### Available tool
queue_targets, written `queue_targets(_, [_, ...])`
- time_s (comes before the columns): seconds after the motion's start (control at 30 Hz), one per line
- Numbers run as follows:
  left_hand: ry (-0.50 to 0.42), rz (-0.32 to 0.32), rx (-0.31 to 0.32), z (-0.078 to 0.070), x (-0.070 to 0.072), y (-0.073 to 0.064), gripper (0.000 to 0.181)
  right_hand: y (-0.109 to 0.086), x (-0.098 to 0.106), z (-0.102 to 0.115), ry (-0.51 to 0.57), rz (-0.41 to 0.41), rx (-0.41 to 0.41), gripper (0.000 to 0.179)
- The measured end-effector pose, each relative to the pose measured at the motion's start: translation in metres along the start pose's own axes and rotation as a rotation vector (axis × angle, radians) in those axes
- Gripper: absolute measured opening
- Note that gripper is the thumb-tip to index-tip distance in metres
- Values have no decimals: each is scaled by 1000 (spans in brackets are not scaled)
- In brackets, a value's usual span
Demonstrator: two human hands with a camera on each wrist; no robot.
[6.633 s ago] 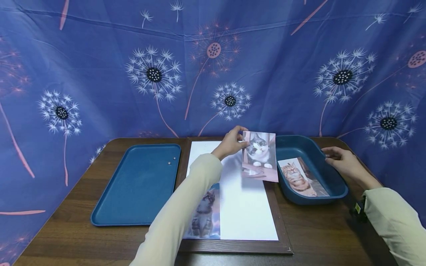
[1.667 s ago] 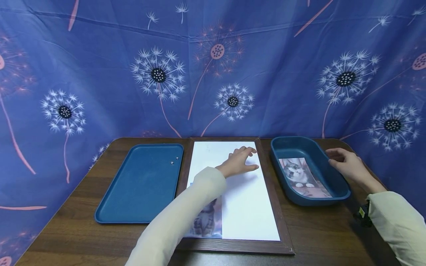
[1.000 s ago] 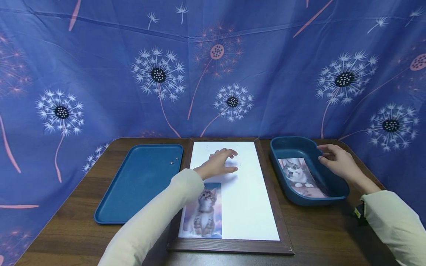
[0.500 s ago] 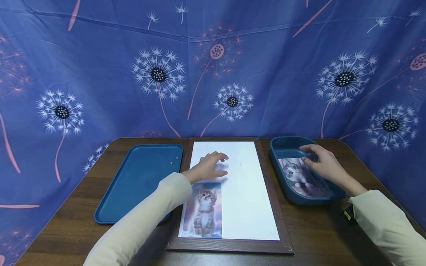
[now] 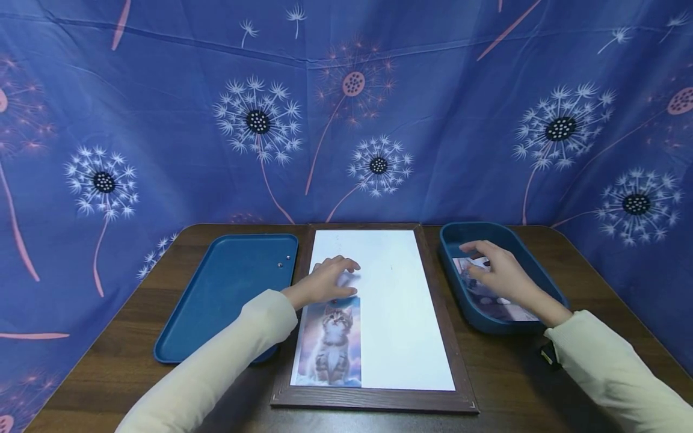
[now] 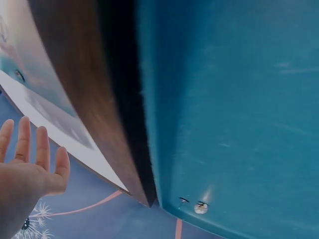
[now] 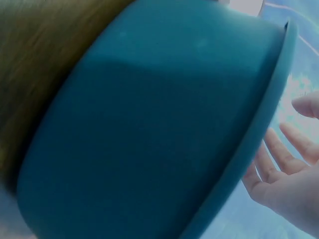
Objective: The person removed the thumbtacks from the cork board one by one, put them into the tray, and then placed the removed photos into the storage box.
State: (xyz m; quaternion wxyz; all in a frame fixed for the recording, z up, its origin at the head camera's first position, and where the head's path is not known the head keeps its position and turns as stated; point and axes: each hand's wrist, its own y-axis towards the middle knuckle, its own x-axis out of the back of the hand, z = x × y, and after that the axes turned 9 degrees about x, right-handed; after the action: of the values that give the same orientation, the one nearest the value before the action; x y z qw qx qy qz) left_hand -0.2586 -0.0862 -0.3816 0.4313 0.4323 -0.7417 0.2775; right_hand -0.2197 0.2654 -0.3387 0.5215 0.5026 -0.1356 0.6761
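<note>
My left hand hovers over the white board, just above a kitten photo, fingers loosely bent and holding nothing. A small pin sits at the photo's top edge; the left wrist view shows it too. My right hand reaches over the blue basin, thumb and fingers spread apart, nothing between them. Below it a photo of a grey-and-white cat lies in the basin, partly hidden by the hand. In the right wrist view the right fingers show beyond the basin's rim.
A flat blue tray lies left of the board, with two small shiny pins near its right edge. The board's dark brown frame lies between tray and basin on the wooden table. A dandelion-print cloth hangs behind.
The grey-and-white cat photo, earlier in my left hand, lies in the basin where an orange cat photo showed. My left hand has moved left; my right hand has moved from the rim over the basin.
</note>
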Motion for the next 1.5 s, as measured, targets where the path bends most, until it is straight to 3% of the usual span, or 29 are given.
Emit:
queue_targets(0.53, [9, -8, -60, 15, 0, -21, 40, 7, -35, 17, -55, -21, 133, 33])
queue_targets(0.73, [25, -9, -77, 17, -2, -26, 39, 8, -45, 28, -67, -2, 125, 33])
queue_targets(1.5, [49, -36, -143, 23, 1, -40, 28, 11, -82, 59, 17, 94, 230, 32])
